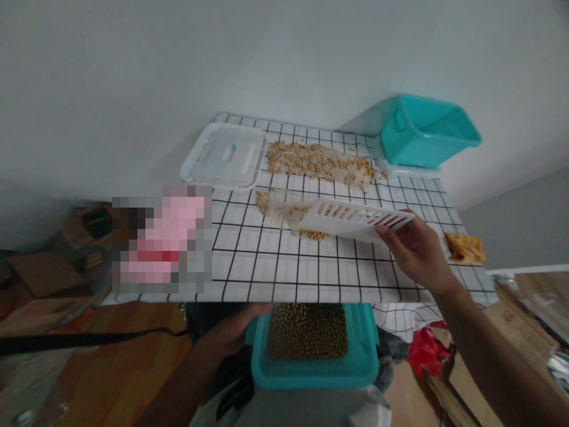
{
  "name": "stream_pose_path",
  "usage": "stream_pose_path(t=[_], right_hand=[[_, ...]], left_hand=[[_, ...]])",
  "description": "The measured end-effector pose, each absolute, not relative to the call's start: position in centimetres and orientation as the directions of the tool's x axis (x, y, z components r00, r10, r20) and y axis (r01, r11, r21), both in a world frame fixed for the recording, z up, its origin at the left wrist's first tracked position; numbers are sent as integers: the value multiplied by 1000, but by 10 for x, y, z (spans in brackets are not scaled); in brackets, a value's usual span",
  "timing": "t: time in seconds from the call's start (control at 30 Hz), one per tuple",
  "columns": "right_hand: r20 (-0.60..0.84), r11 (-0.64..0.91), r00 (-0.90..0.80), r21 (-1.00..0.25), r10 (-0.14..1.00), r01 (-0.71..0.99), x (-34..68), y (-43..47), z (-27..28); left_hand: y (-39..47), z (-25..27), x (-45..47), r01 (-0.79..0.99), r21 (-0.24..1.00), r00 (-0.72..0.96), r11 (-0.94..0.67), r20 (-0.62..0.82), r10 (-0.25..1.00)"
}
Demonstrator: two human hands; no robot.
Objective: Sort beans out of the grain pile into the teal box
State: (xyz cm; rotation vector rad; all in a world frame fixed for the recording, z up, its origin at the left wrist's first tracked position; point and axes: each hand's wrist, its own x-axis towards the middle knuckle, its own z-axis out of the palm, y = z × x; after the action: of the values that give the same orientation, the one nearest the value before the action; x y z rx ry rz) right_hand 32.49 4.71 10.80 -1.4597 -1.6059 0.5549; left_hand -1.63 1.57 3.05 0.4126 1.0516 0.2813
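Observation:
My right hand (pixel 415 246) is closed on the slotted end of a white plastic board (pixel 344 222). The board's far edge is down at a small pile of round yellow beans (pixel 315 235) and whitish grains (pixel 282 210) on the checked cloth. Below the table's front edge, my left hand (pixel 237 329) grips the left side of a teal bin (pixel 315 379). Many beans (pixel 309 338) lie inside this bin; the table edge covers its far part. Most left fingers are hidden behind the bin. Farther back on the cloth spreads a second strip of mixed beans and grains (pixel 317 163).
A clear lid (pixel 226 155) lies at the back left of the table (pixel 267 279). Another teal bin (pixel 427 133) stands at the back right by the wall. A blurred pink item (pixel 171 231) is at the left, a yellow wrapper (pixel 465 247) at the right edge. Cardboard (pixel 520 314) litters the floor.

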Motion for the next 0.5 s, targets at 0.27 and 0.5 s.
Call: stream_pose_path(t=[0.27,0.5], right_hand=[[326,218,50,-729,944,649,316,25,117],[332,191,86,-714,940,674,315,14,119]], left_hand=[[15,25,-19,-4,480,470,877,-774,425],[13,31,-17,4,486,455,874,-779,432]])
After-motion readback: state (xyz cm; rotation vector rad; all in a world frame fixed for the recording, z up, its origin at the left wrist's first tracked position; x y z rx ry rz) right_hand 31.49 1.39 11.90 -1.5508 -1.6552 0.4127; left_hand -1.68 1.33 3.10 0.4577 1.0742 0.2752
